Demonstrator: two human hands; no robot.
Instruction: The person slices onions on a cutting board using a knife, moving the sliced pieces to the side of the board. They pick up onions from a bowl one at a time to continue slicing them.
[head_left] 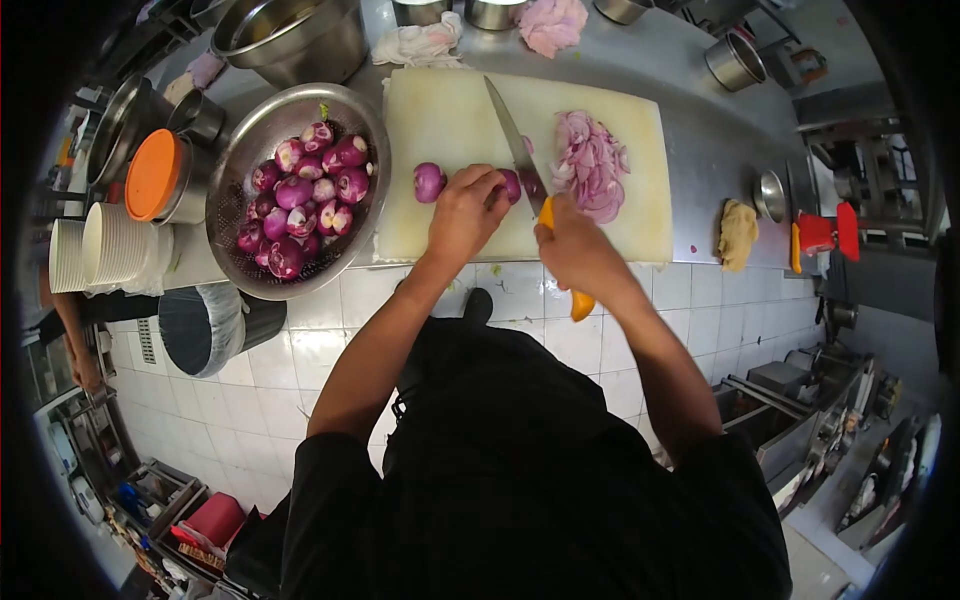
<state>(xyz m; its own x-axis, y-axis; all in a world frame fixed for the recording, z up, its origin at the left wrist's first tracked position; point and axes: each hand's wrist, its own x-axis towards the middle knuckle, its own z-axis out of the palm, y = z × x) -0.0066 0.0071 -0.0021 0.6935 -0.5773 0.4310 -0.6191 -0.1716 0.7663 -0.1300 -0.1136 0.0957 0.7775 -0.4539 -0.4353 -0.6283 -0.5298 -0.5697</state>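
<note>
On the pale cutting board (430, 110), my left hand (466, 212) has its fingers curled around a red onion (511, 186). My right hand (580, 250) is closed on the yellow handle of a knife (512, 125), whose blade stands just right of that onion and points away from me. Another red onion piece (430, 182) lies left of my left hand. Beyond the blade, to the right, is a pile of sliced onion (592, 165). A perforated metal bowl (372, 215) with several peeled red onions (294, 192) stands left of the board.
A large metal pot (300, 60) stands behind the bowl. White stacked containers (110, 245) and an orange lid (154, 175) are at left. A yellow cloth (738, 235) lies right of the board. Another person's arm (72, 325) shows at far left.
</note>
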